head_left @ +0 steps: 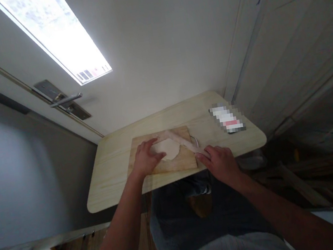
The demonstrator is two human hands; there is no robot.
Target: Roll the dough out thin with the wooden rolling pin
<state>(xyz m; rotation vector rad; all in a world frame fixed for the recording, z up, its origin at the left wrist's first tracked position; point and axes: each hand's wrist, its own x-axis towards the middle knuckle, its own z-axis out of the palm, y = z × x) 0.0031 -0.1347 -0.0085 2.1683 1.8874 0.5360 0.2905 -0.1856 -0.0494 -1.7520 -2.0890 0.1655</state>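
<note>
A flat, pale sheet of dough (169, 149) lies on a wooden cutting board (166, 166). My left hand (146, 158) rests at the dough's left edge, thumb and fingers apart and touching it. My right hand (220, 161) is closed around the near end of a thin wooden rolling pin (188, 143). From there the pin slants away to the left, and its far end lies along the dough's upper right edge.
The board is on a narrow light-wood table (108, 179) against a white door with a metal handle (67, 99). A phone (227, 118), its screen pixelated, lies on the table's right side. A thin metal loop (195, 140) juts from the board's right edge.
</note>
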